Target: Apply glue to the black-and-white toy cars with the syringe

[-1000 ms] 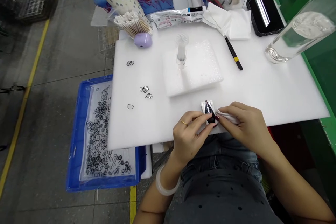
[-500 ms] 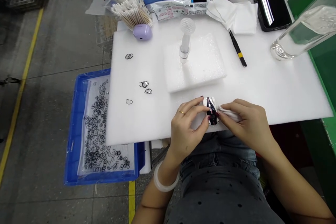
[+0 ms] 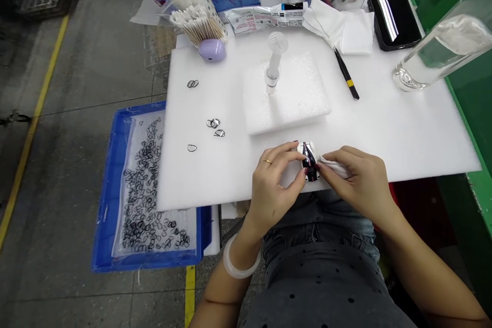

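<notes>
A small dark part (image 3: pixel 309 163) is pinched by the left hand (image 3: pixel 274 184); a white cloth (image 3: pixel 333 166) is gripped against it by the right hand (image 3: pixel 361 184), above the counter (image 3: pixel 403 133).

The small dark part (image 3: pixel 308 162) — mostly covered by fingers — is too small to identify.

White foam surface (image 3: pixel 384 128) centre frame. Small foam block (image 3: pixel 300 97) carries an upright syringe (image 3: pixel 273 69). Black tweezers (image 3: pixel 347 78) right of it. Loose black rings (image 3: pixel 213 124) left. Blue tray (image 3: pixel 111 184) of rings lower left. Phone (image 3: pixel 394 18) upper right.
</notes>
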### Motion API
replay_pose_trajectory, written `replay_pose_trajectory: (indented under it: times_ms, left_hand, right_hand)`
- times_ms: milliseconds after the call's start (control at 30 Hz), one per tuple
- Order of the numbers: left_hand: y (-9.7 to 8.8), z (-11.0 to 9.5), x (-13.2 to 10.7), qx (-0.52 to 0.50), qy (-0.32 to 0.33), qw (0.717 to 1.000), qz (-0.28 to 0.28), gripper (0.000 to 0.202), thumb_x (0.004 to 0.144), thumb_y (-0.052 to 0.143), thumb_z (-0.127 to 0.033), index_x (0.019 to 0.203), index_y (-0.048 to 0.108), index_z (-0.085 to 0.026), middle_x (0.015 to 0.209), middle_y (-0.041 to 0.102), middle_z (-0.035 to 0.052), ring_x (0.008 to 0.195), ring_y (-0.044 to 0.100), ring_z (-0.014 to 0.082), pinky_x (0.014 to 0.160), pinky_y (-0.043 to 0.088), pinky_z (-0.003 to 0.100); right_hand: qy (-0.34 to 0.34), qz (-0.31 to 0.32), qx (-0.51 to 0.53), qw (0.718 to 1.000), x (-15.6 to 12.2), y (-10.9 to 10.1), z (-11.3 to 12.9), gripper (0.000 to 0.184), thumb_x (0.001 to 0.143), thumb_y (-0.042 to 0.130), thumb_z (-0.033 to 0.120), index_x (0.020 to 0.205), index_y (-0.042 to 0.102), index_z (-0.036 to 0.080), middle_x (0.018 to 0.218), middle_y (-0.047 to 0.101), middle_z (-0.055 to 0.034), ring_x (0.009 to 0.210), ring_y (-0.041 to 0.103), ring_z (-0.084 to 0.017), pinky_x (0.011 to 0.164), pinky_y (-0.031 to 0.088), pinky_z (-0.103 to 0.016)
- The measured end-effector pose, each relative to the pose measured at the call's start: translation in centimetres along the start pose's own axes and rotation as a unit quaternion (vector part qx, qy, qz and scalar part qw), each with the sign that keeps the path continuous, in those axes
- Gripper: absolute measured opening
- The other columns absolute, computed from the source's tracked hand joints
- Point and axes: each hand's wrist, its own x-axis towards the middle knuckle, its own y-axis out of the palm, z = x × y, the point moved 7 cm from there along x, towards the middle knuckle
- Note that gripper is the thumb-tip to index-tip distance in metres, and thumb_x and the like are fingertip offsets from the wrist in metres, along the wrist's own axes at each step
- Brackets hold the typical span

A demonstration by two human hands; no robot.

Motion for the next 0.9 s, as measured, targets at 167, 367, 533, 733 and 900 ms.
replay_pose_trajectory:
  times_ms: [167, 367, 533, 733, 900]
  left_hand:
    - [-0.3, 0.1, 0.5, -0.001, 0.021, 0.999, 0.032, 0.024, 0.086, 0.068, -0.014, 0.109, 0.067, -0.02, 0.122, 0.07, 0.0084, 0.115, 0.062, 0.022, 0.098, 0.055, 0.043]
    - [1.1, -0.4, 1.7, -0.021, 0.157, 0.953, 0.26, 0.052, 0.092, 0.062, -0.016, 0.141, 0.051, -0.028, 0.148, 0.054, 0.0083, 0.137, 0.049, 0.027, 0.111, 0.046, 0.05]
    - [0.6, 0.3, 2.1, -0.011, 0.126, 0.981, 0.15, 0.029, 0.086, 0.073, -0.029, 0.113, 0.066, -0.02, 0.105, 0.068, 0.0062, 0.098, 0.061, 0.0217, 0.087, 0.054, 0.039]
    - [0.5, 0.3, 1.6, -0.021, 0.121, 0.981, 0.148, 0.028, 0.088, 0.071, -0.022, 0.116, 0.066, -0.021, 0.106, 0.067, 0.0059, 0.099, 0.061, 0.0203, 0.087, 0.053, 0.037]
    - [0.3, 0.4, 1.8, -0.025, 0.107, 0.981, 0.16, 0.029, 0.088, 0.069, -0.019, 0.117, 0.068, -0.022, 0.107, 0.067, 0.0062, 0.099, 0.061, 0.0215, 0.087, 0.053, 0.039]
  right_hand:
    - [-0.033, -0.029, 0.015, 0.999, -0.2, -0.4, 0.5, 0.013, 0.095, 0.067, 0.025, 0.094, 0.07, 0.012, 0.075, 0.062, 0.0005, 0.057, 0.051, -0.009, 0.049, 0.035, -0.023]
    - [-0.048, -0.133, 0.017, 0.99, -2.2, -2.6, 1.2, 0.011, 0.095, 0.062, 0.007, 0.102, 0.067, 0.013, 0.074, 0.057, -0.0002, 0.053, 0.042, -0.007, 0.046, 0.033, -0.021]
    - [-0.09, -0.147, -0.035, 0.984, -3.8, -1.7, 2.1, 0.018, 0.093, 0.065, 0.005, 0.109, 0.066, 0.013, 0.084, 0.065, -0.0048, 0.054, 0.051, -0.008, 0.045, 0.037, -0.021]
    - [-0.1, -0.154, -0.083, 0.979, -3.5, -0.4, 2.7, 0.017, 0.093, 0.065, 0.009, 0.11, 0.066, 0.014, 0.085, 0.065, -0.005, 0.061, 0.058, -0.011, 0.049, 0.043, -0.022]
    - [-0.131, -0.153, -0.131, 0.971, -3.9, 0.8, 3.7, 0.015, 0.09, 0.065, 0.011, 0.104, 0.069, 0.016, 0.082, 0.065, -0.0049, 0.061, 0.056, -0.013, 0.051, 0.043, -0.026]
